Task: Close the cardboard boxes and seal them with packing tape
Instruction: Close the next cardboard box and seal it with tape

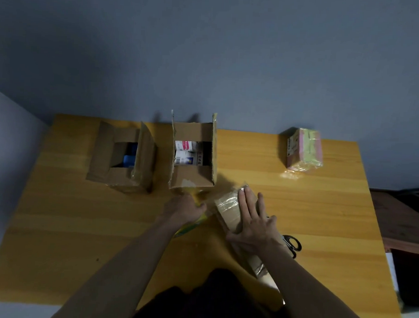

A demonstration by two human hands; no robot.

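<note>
A closed cardboard box (228, 209) lies slanted on the wooden table (80, 225) in front of me, with clear tape across its top. My right hand (251, 220) lies flat on that box, fingers straight. To its left, my left hand (186, 209) grips a yellow tape roll (191, 224), and a strip of tape runs from it toward the box. Two open boxes stand further back: the left open box (122, 155) shows a blue item inside, and the middle open box (193, 155) holds white packets.
A taped, sealed box with pink and yellow sides (303, 148) sits at the far right of the table. Black-handled scissors (292, 244) lie just right of my right wrist. A dark wooden bench (402, 220) stands beyond the table's right edge. A grey wall is behind.
</note>
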